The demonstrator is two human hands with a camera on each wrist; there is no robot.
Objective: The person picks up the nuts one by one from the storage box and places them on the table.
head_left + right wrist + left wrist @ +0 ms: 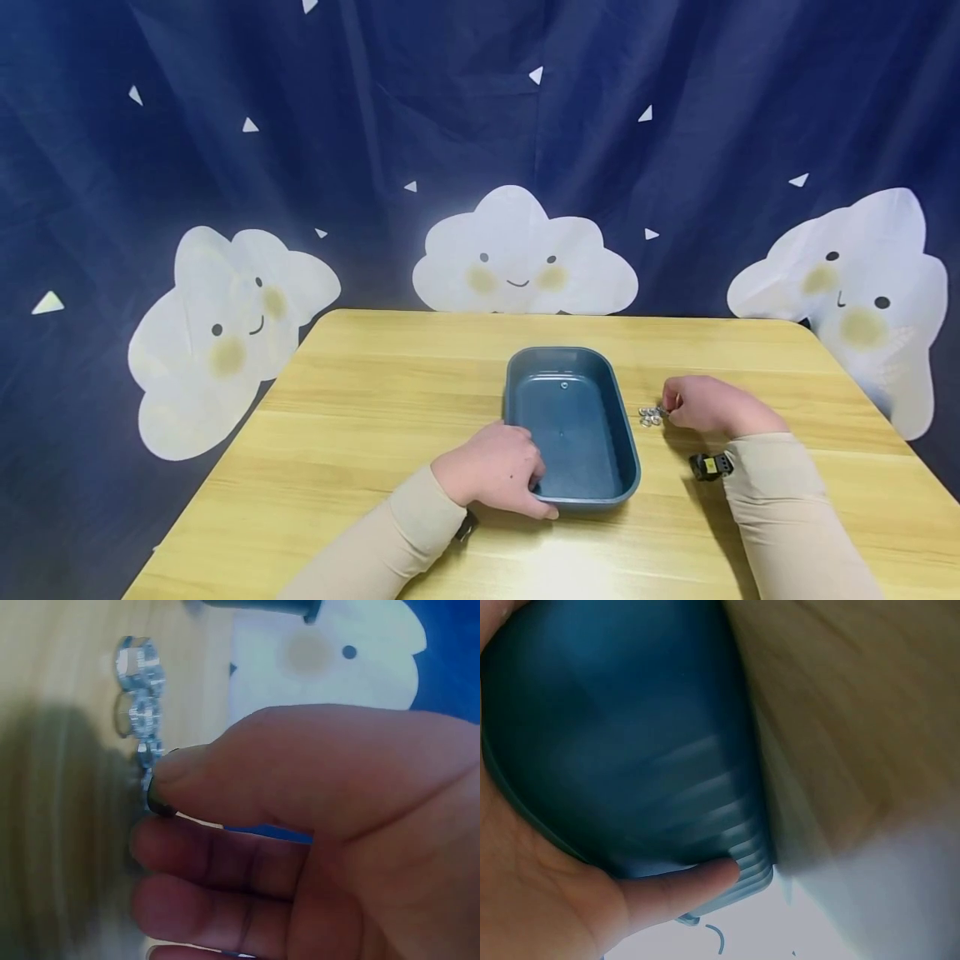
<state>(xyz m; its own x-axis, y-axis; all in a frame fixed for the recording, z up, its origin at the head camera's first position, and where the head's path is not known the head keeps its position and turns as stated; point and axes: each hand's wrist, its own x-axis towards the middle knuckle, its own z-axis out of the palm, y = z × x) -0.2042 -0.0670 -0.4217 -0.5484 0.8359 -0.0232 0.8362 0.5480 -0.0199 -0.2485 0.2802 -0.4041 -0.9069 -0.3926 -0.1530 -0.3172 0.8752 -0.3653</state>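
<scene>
A dark blue rectangular tray [628, 454] stands on the table. My left hand [495, 468] grips its near left corner; the wrist view shows the thumb [682, 892] along the ribbed outer wall, with the other fingers over the rim. Inside the tray, toward its far end, lies one small silvery nut [564, 386]. To the right of the tray, a small cluster of shiny metal nuts [649, 420] lies on the wood. At its right edge my right hand [708, 404] pinches a small dark-looking nut [159, 799] between thumb and forefinger, low over the table, mostly hidden by the fingertips.
The wooden table [390, 367] has rounded far corners. Behind it hangs a dark blue curtain [450, 108] with white clouds and triangles. A small black camera [708, 467] is worn under the right wrist.
</scene>
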